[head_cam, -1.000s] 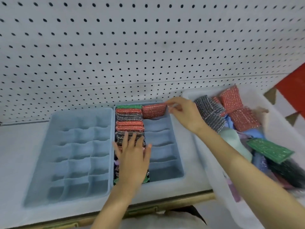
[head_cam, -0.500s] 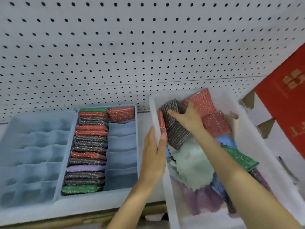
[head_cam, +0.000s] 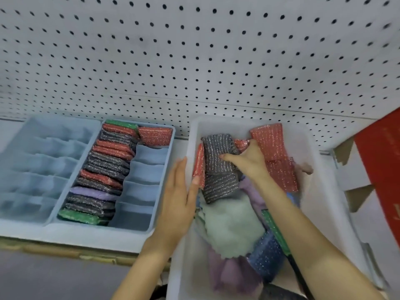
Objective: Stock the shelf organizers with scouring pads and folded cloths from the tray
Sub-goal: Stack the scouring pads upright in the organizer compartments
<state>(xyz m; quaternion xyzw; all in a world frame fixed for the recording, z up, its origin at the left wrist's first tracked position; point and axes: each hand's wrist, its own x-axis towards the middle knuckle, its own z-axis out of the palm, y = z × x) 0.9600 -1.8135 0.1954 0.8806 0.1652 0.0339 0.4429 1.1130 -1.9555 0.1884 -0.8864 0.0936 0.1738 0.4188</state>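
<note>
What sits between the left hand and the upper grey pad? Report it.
Head view: the tray wall and a red pad on edge separate the left hand from the grey pad.

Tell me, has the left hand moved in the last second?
Yes: the left hand went right, from the pad row in the blue organizer to the rim of the white tray.

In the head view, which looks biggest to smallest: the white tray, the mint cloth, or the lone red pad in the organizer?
white tray
mint cloth
lone red pad
The cloth sits nearer the camera, so that gap may be exaggerated.
</note>
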